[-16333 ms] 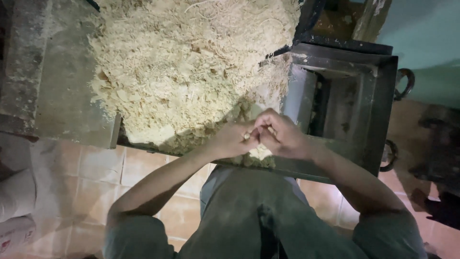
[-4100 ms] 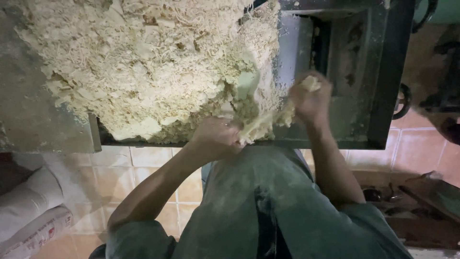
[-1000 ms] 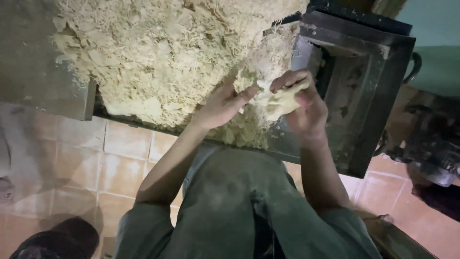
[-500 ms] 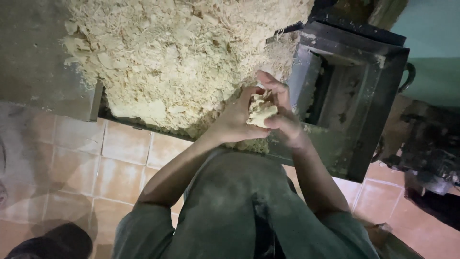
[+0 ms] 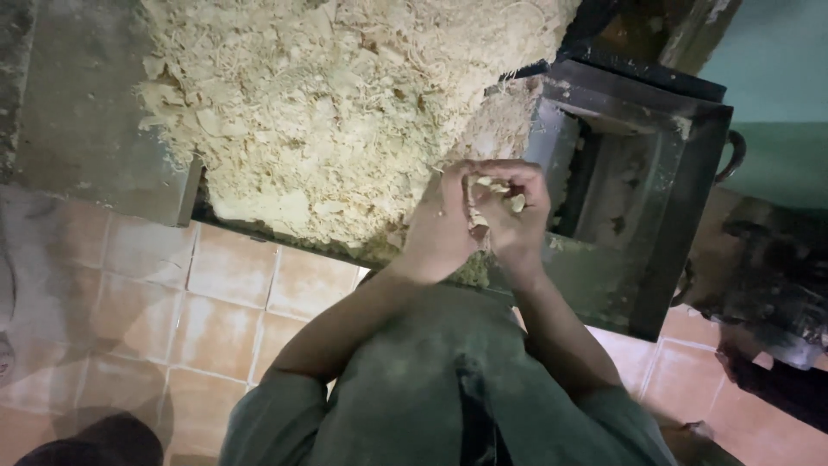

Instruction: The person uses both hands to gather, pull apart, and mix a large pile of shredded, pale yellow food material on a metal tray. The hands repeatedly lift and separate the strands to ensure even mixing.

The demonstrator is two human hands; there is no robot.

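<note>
Both hands pressed together at the near edge of the counter [image 5: 78,129], just in front of the dark metal machine box [image 5: 655,198]. Left hand [image 5: 442,226] cupped and curled around from the left, right hand [image 5: 516,211] folded over it from the right, fingers [image 5: 517,177] bent inward. Clenched between them: a small clump of pale shredded dough [image 5: 492,200], only bits of it showing through the gaps between the fingers. Above and to the left, spread across the counter, a large heap of the same pale yellow shreds [image 5: 336,103], reaching right up against the hands and spilling toward the machine's open side. A few loose shreds hanging off the counter's edge below the wrists. Underneath, a floor of reddish square tiles [image 5: 233,293]. Grey-green shirt and sleeves [image 5: 431,388] filling the lower middle of the view, both forearms angled up toward the clump.
</note>
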